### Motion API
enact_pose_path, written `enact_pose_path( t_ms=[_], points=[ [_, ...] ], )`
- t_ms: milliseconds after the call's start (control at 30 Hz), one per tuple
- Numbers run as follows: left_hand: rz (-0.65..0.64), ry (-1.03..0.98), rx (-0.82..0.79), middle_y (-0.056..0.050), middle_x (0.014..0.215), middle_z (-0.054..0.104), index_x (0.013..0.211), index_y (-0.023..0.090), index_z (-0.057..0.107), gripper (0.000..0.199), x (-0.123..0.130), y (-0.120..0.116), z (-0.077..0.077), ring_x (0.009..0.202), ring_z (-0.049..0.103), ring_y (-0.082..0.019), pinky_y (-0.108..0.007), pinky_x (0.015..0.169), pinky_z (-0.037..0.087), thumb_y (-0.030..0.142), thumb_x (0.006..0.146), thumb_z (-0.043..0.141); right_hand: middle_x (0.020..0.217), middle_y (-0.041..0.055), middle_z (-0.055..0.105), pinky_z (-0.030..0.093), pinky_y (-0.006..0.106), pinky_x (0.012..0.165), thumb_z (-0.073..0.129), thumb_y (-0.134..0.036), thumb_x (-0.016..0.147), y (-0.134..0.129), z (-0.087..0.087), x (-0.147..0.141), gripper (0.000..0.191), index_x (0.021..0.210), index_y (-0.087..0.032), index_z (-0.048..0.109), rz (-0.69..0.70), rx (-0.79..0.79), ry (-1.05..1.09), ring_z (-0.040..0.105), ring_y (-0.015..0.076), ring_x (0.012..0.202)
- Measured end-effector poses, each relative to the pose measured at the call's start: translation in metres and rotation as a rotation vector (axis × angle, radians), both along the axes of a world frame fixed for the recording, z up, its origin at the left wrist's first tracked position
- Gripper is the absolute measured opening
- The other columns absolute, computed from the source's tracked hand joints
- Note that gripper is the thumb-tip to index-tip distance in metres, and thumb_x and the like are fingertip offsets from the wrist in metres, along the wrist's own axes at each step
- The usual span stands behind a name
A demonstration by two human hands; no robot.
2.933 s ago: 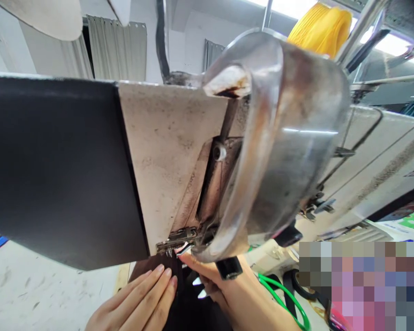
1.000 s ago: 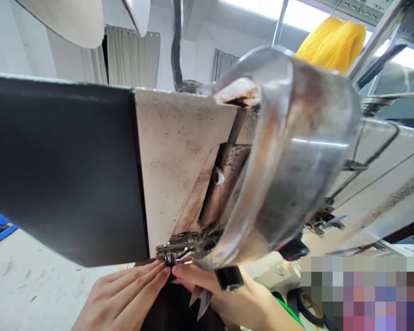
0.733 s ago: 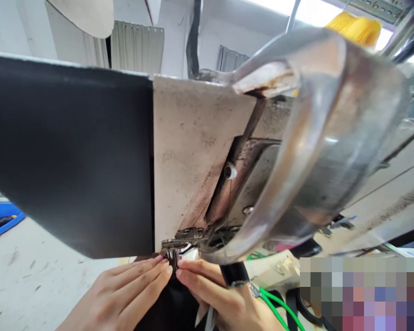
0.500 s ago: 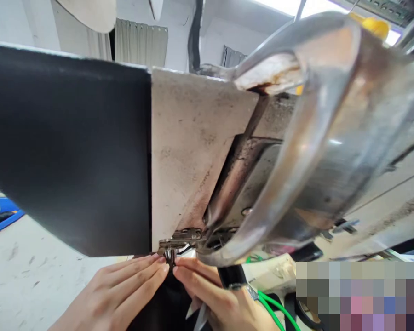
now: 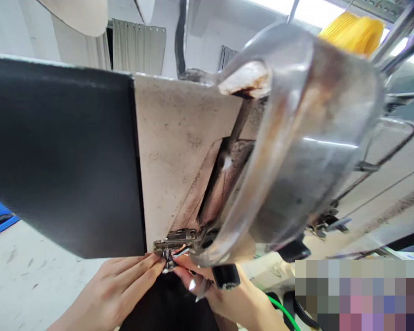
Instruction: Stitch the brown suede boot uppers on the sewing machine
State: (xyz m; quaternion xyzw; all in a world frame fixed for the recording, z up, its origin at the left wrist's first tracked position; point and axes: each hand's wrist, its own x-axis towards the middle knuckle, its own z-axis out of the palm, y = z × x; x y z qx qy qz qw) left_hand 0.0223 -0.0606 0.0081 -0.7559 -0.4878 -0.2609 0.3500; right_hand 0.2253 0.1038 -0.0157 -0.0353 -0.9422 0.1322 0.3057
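A sewing machine [image 5: 172,151] with a worn, light-coloured head fills the middle of the view. Under it, the metal presser foot [image 5: 168,261] rests over dark cloth [image 5: 165,303]. My left hand [image 5: 112,289] lies with fingers stretched out on the cloth, tips touching the left side of the foot. On the other side, my right hand [image 5: 227,294] has thumb and finger closed close to the foot, partly hidden behind the machine's guard. A pointed, shiny blade-like tool [image 5: 203,290] sticks out from under its fingers; the rest of the tool is hidden.
A scratched clear guard [image 5: 296,151] curves in front of the needle area. The black panel [image 5: 62,161] covers the left. A green cord [image 5: 284,312] lies at lower right, a blue tray [image 5: 2,225] at far left, and a yellow thread cone [image 5: 355,34] stands behind.
My view has shifted slightly, so the machine sits further left. The right hand's fingers have curled more beside the foot, and the pointed tool has turned. The left hand stays almost in place.
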Motion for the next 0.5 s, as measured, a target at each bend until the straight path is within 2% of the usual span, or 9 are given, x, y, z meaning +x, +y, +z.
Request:
enact_pose_path(
  t_ms=[133, 267, 367, 500],
  points=[
    [0.018, 0.060, -0.026, -0.004, 0.103, 0.081, 0.116, 0.015, 0.062, 0.035, 0.001, -0.001, 0.003, 0.097, 0.076, -0.011, -0.015, 0.087, 0.058, 0.020, 0.110, 0.028, 0.101, 0.0050, 0.082, 0.060, 0.026, 0.085, 0.066, -0.017, 0.088, 0.001, -0.002, -0.001, 0.033, 0.119, -0.026, 0.074, -0.015, -0.029, 0.011, 0.077, 0.0222, 0.090],
    [0.000, 0.044, -0.034, -0.004, 0.104, 0.081, 0.118, 0.014, 0.062, 0.036, -0.003, -0.002, -0.003, 0.098, 0.076, -0.012, -0.016, 0.086, 0.058, 0.017, 0.109, 0.028, 0.098, 0.0048, 0.082, 0.060, 0.025, 0.083, 0.067, -0.015, 0.087, 0.000, -0.001, -0.001, 0.031, 0.115, -0.025, 0.076, -0.034, -0.009, -0.001, 0.077, 0.0218, 0.088],
    [0.031, 0.055, -0.058, -0.003, 0.107, 0.080, 0.120, 0.015, 0.060, 0.035, -0.007, -0.004, -0.008, 0.099, 0.076, -0.011, -0.016, 0.085, 0.059, 0.016, 0.109, 0.027, 0.104, 0.0053, 0.081, 0.060, 0.026, 0.086, 0.067, -0.014, 0.086, -0.004, 0.001, -0.001, 0.032, 0.115, -0.025, 0.076, -0.035, -0.005, 0.024, 0.076, 0.0226, 0.094],
    [0.004, 0.055, -0.081, -0.008, 0.107, 0.080, 0.120, 0.013, 0.059, 0.033, -0.008, 0.000, -0.008, 0.099, 0.076, -0.011, -0.015, 0.092, 0.057, 0.016, 0.109, 0.029, 0.106, 0.0063, 0.081, 0.059, 0.028, 0.087, 0.067, -0.016, 0.087, -0.006, 0.004, -0.006, 0.031, 0.114, -0.024, 0.077, -0.040, -0.033, 0.039, 0.076, 0.0233, 0.096]
  ],
)
